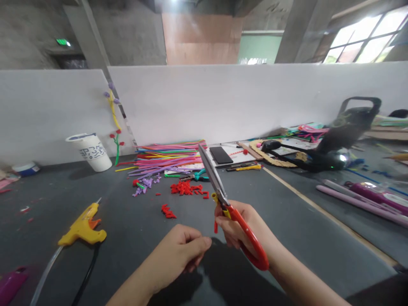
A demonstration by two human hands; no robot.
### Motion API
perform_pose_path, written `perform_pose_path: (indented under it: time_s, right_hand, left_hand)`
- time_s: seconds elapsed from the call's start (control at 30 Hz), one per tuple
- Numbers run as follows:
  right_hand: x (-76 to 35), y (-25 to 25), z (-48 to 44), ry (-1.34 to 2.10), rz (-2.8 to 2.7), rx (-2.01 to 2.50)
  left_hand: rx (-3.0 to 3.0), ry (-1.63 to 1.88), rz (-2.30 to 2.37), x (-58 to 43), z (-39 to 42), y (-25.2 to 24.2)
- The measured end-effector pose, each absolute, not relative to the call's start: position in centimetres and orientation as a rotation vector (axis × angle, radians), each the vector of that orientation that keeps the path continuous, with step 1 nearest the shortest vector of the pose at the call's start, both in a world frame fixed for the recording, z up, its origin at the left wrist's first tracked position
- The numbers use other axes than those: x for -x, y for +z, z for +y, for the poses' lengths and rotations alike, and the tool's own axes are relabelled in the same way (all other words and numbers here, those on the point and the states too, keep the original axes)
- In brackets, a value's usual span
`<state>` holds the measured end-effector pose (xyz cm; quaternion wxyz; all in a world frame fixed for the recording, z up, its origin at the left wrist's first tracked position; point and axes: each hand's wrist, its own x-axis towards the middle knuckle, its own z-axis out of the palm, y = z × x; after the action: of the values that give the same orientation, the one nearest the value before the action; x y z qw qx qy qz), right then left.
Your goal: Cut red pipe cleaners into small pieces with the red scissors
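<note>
My right hand (237, 223) is closed around scissors (247, 238) with red handles, their blades pointing up and away from me. A short red piece of pipe cleaner (216, 225) and a yellow bit (214, 196) show at its fingertips beside the blades. My left hand (181, 248) hovers just left of it, fingers curled and thumb pressed against them; what they hold, if anything, is hidden. Beyond the hands lie a small group of red cut pieces (167, 211), a larger red pile (186, 188) and purple pieces (146, 185).
A yellow glue gun (83, 227) lies at left with its cable. A white cup (92, 152) stands behind it. Long coloured pipe cleaners (172, 157), pliers (197, 175) and a phone (221, 155) lie near the white partition (207, 106). A black lamp-like device (338, 136) is at right.
</note>
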<state>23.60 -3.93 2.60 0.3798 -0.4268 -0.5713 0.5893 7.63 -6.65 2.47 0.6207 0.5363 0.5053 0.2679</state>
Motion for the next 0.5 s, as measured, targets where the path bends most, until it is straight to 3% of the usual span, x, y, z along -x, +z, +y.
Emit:
perform_pose_path:
  time_s: [0.5]
  right_hand:
    - [-22.5, 1.6, -4.4, 1.261, -1.700, 1.192]
  left_hand:
    - [-1.063, 0.976, 1.226, -8.8, -6.2, 1.4]
